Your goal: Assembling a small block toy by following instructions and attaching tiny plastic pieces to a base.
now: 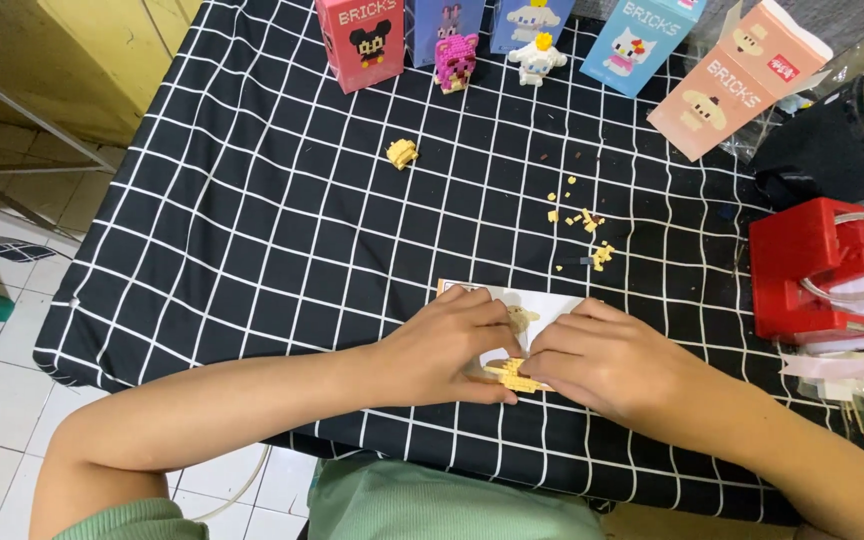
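Near edge of desk [252, 250]: left hand [447, 345] and right hand [602, 360] both grip, pinched, the small yellow brick build [510, 375] over the white sheet [542, 305]; hard pressing may crack it, or scatter loose yellow bricks [582, 225] beyond.

Your left hand [447, 345] and right hand [602, 360] cover most of the yellow brick piece [512, 376] and much of the white instruction sheet [542, 305] under it, so your grip on that piece can't be read. Beyond the sheet, the loose yellow bits [587, 222] are too small to tell shapes, and the boxes [357, 40] at the far cloth edge are cut off at the top. Right of the sheet, the red box [807, 270] partly hides what sits behind it, with blurred clutter running off the frame edge.
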